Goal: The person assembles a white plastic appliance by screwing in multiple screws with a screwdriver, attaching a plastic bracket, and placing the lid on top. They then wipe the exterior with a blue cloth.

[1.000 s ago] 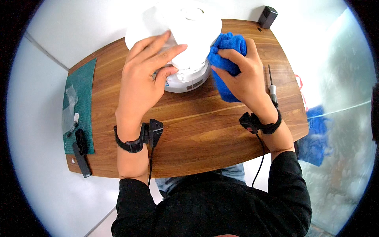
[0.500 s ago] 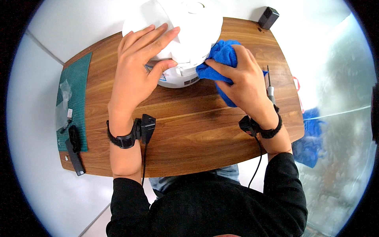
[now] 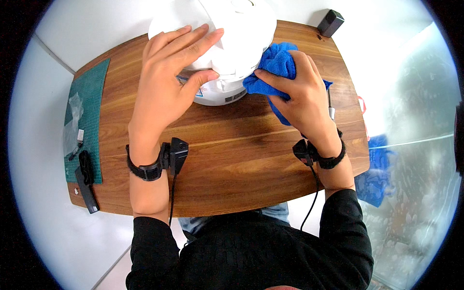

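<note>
Left hand lies flat on the white appliance; right hand presses a bunched blue cloth against it.

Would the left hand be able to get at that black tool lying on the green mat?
Probably yes. The left hand rests flat on the white appliance holding nothing, and only bare wooden table lies between it and the black tool on the green mat.

Wooden table under white appliance
</note>
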`<action>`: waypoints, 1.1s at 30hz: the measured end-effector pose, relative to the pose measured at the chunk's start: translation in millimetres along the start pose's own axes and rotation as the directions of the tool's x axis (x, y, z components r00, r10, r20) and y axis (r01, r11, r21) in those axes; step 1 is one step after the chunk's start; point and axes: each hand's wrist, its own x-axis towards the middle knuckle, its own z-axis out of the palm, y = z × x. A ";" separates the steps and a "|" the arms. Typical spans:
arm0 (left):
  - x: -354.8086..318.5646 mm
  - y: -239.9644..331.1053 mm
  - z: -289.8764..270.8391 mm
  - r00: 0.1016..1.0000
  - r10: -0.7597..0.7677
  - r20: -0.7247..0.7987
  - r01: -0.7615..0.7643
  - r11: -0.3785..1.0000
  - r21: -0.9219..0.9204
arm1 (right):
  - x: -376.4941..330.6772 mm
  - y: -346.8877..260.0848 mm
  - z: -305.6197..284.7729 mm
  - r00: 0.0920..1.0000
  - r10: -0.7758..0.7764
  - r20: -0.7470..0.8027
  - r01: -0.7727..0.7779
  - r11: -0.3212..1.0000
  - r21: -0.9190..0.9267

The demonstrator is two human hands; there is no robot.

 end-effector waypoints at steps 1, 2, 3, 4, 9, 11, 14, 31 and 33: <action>0.4 -0.4 0.2 1.000 -0.001 0.001 0.001 1.000 -0.005 | -1.1 0.5 1.3 1.000 -0.008 0.001 0.008 1.000 0.002; 0.6 -0.6 0.7 1.000 -0.002 0.002 0.002 1.000 -0.010 | -3.1 1.1 4.1 1.000 -0.016 0.001 0.016 1.000 0.005; 0.7 -0.6 0.8 1.000 0.000 0.002 0.000 1.000 -0.002 | -4.5 1.4 7.1 1.000 -0.025 0.000 0.025 1.000 0.009; 0.8 -0.5 1.0 1.000 0.002 0.001 -0.002 1.000 0.006 | -5.5 0.6 9.7 1.000 -0.011 0.009 0.011 1.000 0.019; -0.8 -0.1 3.5 1.000 -0.005 -0.015 0.006 0.998 0.067 | -4.7 -0.5 11.2 0.999 0.008 0.054 -0.011 0.998 0.063; -0.8 2.7 5.2 1.000 -0.011 -0.024 0.013 0.995 0.098 | -6.0 -2.9 5.9 0.994 -0.010 0.105 0.000 0.996 0.093; -1.3 3.1 5.6 0.999 -0.005 -0.035 0.009 0.995 0.100 | -4.9 -11.4 1.9 0.998 -0.008 0.070 -0.006 0.981 0.196; 0.1 16.7 17.9 0.997 0.012 -0.078 0.004 0.978 0.207 | -13.4 -34.2 22.1 0.998 0.053 -0.025 -0.051 0.997 0.058; 0.0 16.5 17.3 0.997 0.012 -0.079 0.005 0.978 0.207 | -13.1 -29.7 23.4 0.999 0.051 -0.002 -0.050 0.995 0.083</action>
